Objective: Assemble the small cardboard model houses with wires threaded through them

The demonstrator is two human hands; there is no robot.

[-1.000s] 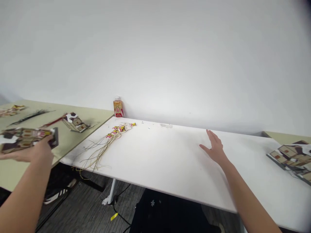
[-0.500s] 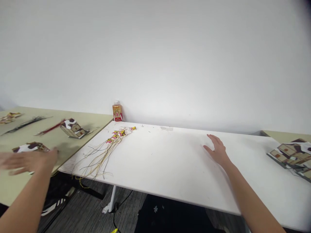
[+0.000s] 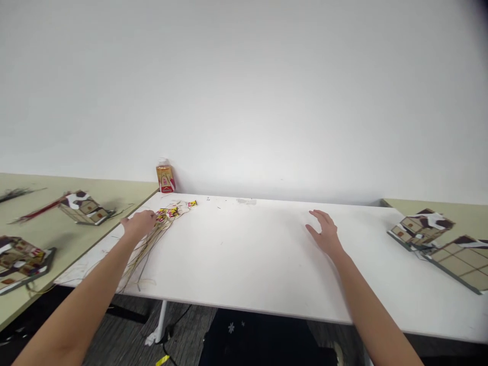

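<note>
Your left hand (image 3: pixel 140 224) is over the upper left part of the white table (image 3: pixel 244 259), at the bundle of thin wires (image 3: pixel 147 249) with small striped pieces (image 3: pixel 173 212) at its far end. Your thumb points out to the left and your other fingers reach toward the striped pieces. Their tips are too hard to make out, so whether that hand is open or closed on a piece, or only touching one, cannot be told. The striped pieces are red and white with yellow, and lie just right of your left hand; the wires trail from them toward the near edge of the table.

Your right hand (image 3: pixel 323 233) is wide open and empty over the right half of the white table, thumb spread from the fingers. Whether it touches the surface is unclear.

On the beige table (image 3: pixel 122 190) to your left are a model house (image 3: pixel 84 207), red wires (image 3: pixel 41 209) beside it and dark wires (image 3: pixel 17 193) farther left, with a nearer house (image 3: pixel 23 262) at the picture's edge. Two more model houses (image 3: pixel 421 229) sit toward your right, close together. A bottle (image 3: pixel 165 176) stands upright by the wall (image 3: pixel 267 101), near the corner where the tables meet.
</note>
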